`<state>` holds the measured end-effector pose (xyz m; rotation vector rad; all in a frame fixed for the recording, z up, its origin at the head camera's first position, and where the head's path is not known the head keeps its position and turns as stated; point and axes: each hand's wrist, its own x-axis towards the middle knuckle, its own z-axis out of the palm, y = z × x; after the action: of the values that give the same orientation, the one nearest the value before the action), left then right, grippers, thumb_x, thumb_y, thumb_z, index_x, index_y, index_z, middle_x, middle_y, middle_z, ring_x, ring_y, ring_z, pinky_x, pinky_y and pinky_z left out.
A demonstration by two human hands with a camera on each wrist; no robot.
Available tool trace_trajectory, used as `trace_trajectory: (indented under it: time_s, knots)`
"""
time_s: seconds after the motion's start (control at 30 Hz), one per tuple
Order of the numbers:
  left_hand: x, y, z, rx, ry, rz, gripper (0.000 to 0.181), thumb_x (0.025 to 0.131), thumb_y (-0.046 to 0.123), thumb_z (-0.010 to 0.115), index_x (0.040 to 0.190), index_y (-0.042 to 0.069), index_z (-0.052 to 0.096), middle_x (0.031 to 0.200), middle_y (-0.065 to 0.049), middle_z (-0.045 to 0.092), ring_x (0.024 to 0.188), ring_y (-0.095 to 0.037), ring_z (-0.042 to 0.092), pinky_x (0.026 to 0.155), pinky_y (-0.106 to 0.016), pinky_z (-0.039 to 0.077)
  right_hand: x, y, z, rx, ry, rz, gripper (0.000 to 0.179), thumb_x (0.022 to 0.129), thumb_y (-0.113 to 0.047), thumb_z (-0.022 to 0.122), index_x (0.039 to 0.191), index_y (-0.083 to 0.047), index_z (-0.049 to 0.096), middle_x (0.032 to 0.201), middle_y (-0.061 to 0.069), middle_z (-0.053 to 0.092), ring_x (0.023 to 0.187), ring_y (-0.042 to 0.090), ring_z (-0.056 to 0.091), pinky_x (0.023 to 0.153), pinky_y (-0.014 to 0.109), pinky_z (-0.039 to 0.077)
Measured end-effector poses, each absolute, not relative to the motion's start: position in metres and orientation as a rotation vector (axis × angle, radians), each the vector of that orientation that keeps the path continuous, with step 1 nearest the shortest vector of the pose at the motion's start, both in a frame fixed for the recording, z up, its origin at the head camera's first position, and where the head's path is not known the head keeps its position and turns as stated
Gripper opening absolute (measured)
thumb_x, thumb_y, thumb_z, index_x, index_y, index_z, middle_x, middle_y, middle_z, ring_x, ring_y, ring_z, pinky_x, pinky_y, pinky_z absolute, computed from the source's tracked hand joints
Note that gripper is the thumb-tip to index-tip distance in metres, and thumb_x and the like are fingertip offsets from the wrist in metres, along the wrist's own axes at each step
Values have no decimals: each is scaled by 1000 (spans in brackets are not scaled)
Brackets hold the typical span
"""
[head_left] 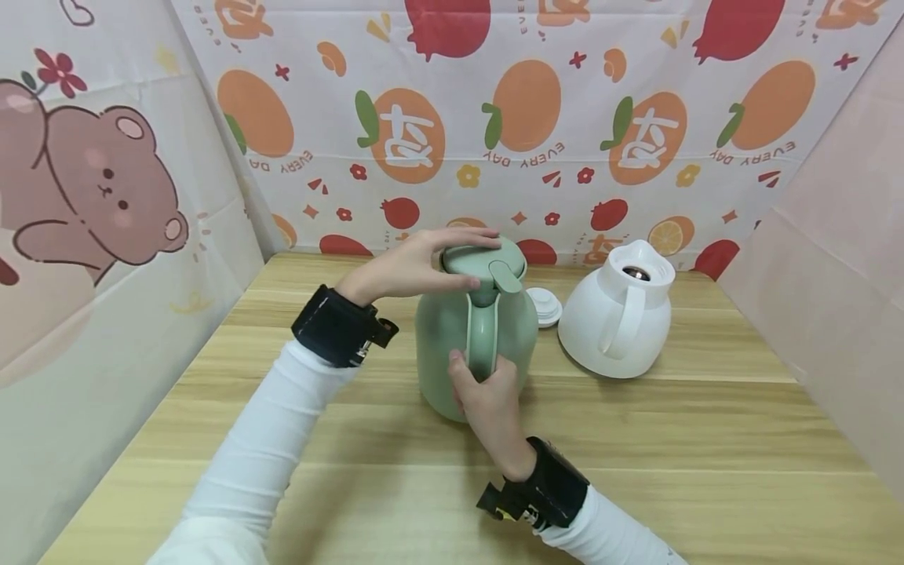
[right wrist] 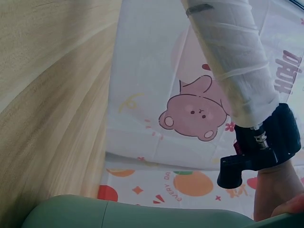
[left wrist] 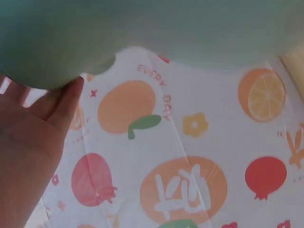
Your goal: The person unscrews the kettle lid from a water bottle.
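A pale green thermos jug stands upright on the table, its handle facing me. Over its round lid lies my left hand, thumb at the near side and fingers across the far side, gripping it. The lid's lever points toward me. Lower down, my right hand holds the handle near its bottom end, thumb on its left side. In the left wrist view the blurred green lid hides the fingertips. Part of the green jug body fills the right wrist view's lower edge.
To the right stands a white jug without a lid, its mouth open and its handle toward me. A white lid lies on the wooden table between the jugs. Printed cloth hangs behind and at both sides.
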<state>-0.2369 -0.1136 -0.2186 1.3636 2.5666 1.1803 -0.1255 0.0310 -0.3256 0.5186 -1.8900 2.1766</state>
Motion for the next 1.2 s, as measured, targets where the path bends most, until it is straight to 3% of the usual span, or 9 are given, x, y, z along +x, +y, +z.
trace_trajectory:
  time_s: [0.13, 0.5, 0.83, 1.07, 1.2]
  knots:
    - [-235, -114, -220, 1270, 2545, 1276, 50, 81, 24, 71, 129, 18, 56, 135, 10, 44, 125, -6, 33, 96, -38, 33, -125, 31, -327, 504, -1890, 2198, 37, 91, -16, 55, 58, -1, 44, 44, 5, 37, 36, 15, 34, 39, 24, 29]
    - [-217, -96, -217, 1172, 2804, 1231, 51, 78, 23, 74, 125, 9, 58, 132, -2, 48, 121, -17, 40, 95, -36, 35, -126, 33, -326, 524, -1886, 2169, 34, 91, -14, 55, 62, -2, 45, 44, 5, 37, 36, 16, 34, 39, 24, 29]
    - [-196, -78, -213, 827, 3063, 1175, 54, 75, 32, 76, 123, 12, 60, 129, -5, 51, 116, -22, 46, 86, -37, 41, -126, 31, -325, 537, -1886, 2159, 33, 91, -14, 55, 62, -2, 45, 45, 5, 38, 37, 16, 34, 39, 25, 30]
    - [-193, -75, -215, 897, 3184, 1027, 55, 77, 38, 73, 122, 10, 59, 126, -6, 51, 114, -25, 45, 91, -39, 36, -126, 32, -324, 542, -1889, 2156, 33, 91, -12, 54, 61, -2, 45, 45, 4, 38, 37, 15, 35, 40, 25, 31]
    - [-199, -83, -217, 1133, 3032, 1044, 52, 82, 32, 69, 126, 8, 54, 134, -9, 43, 127, -26, 31, 101, -43, 25, -126, 32, -326, 533, -1903, 2165, 34, 91, -11, 54, 59, -2, 44, 45, 4, 38, 37, 15, 36, 40, 24, 32]
